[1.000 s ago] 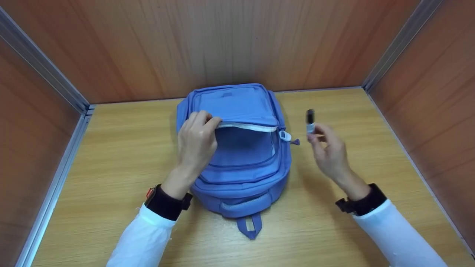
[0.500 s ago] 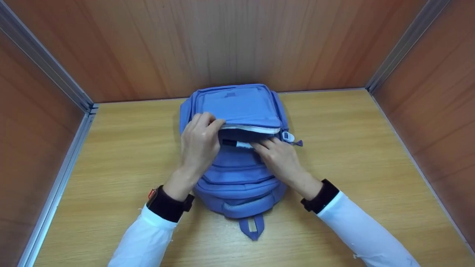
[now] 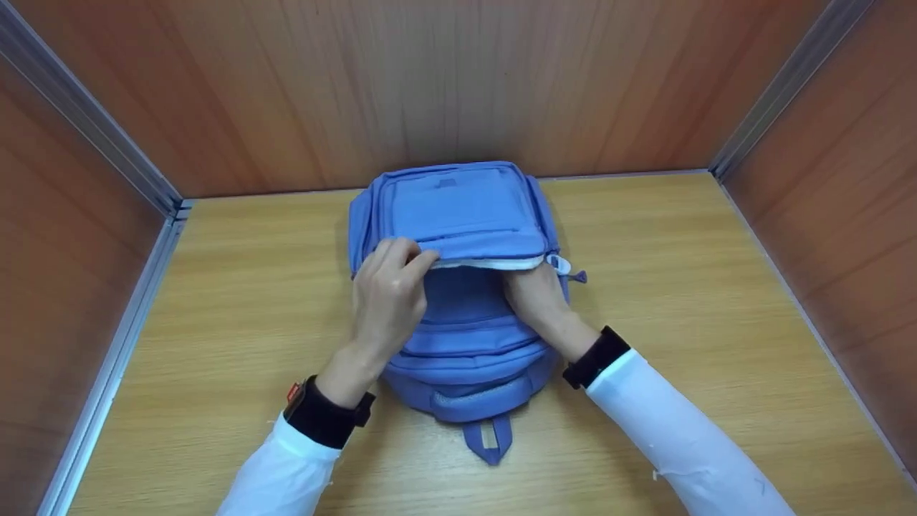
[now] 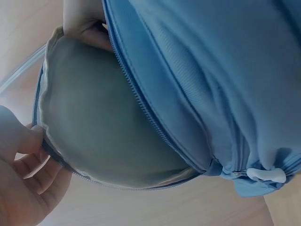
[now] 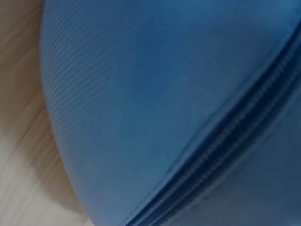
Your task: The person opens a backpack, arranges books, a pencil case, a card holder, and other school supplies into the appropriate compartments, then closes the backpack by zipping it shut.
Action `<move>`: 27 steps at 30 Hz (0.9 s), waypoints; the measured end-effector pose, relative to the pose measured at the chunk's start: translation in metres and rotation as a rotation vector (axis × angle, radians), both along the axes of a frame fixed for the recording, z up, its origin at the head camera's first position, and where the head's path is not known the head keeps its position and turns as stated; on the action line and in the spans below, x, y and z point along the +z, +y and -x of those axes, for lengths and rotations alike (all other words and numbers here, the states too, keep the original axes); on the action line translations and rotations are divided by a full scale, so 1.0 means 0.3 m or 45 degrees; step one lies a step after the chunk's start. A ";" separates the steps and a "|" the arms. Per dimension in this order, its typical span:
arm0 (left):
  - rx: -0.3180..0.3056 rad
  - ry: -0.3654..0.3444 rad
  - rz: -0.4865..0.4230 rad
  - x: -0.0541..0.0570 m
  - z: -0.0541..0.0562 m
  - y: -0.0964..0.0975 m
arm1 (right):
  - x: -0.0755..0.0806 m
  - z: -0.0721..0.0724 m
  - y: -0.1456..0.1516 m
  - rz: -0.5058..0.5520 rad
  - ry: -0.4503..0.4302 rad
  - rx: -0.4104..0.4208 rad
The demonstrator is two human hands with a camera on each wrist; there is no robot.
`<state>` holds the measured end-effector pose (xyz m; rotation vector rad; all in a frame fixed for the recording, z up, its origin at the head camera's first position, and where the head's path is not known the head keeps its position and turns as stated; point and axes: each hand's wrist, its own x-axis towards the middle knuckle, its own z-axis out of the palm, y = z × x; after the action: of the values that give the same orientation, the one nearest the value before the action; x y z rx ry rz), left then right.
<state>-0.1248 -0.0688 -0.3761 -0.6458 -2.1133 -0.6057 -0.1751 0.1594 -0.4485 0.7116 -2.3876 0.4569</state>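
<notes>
A blue backpack (image 3: 469, 342) lies on the table, its front pocket unzipped. My left hand (image 3: 390, 297) pinches the pocket flap (image 3: 487, 244) by its zippered edge and lifts it; thumb and fingers hold that edge in the left wrist view, where the pale grey lining (image 4: 94, 113) shows. My right hand (image 3: 536, 295) reaches into the pocket from the right, its fingers hidden under the flap. Only a part of that right hand (image 4: 87, 21) shows at the top of the left wrist view. The small black-capped tube from the earlier frames is out of sight. Backpack fabric (image 5: 141, 103) fills most of the right wrist view.
A white buckle-like tag (image 3: 559, 265) hangs at the backpack's right side. The carry loop (image 3: 490, 441) points toward me. Wood-pattern panels (image 3: 444, 86) with metal edges enclose the table (image 3: 251, 287) at the back and sides.
My right hand has moved left from beside the backpack into the pocket, taking the small black-capped tube out of sight. My left hand has lowered the flap a little.
</notes>
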 end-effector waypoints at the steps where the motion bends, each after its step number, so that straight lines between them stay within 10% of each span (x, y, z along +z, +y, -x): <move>1: -0.001 -0.004 0.007 -0.006 -0.004 0.000 | 0.001 -0.007 0.006 0.006 0.008 0.014; 13: 0.008 -0.012 0.047 -0.057 -0.027 -0.015 | -0.016 -0.037 0.152 0.364 0.205 0.142; 20: 0.002 -0.064 0.065 -0.108 -0.054 -0.017 | -0.016 0.043 0.235 0.432 -0.185 -0.064; 27: -0.002 -0.062 0.092 -0.170 -0.081 -0.011 | -0.019 0.119 0.259 0.451 -0.650 -0.034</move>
<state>-0.1006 -0.0722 -0.4272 -0.6793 -2.1889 -0.5534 -0.2107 0.2371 -0.4541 0.4348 -2.6625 1.1292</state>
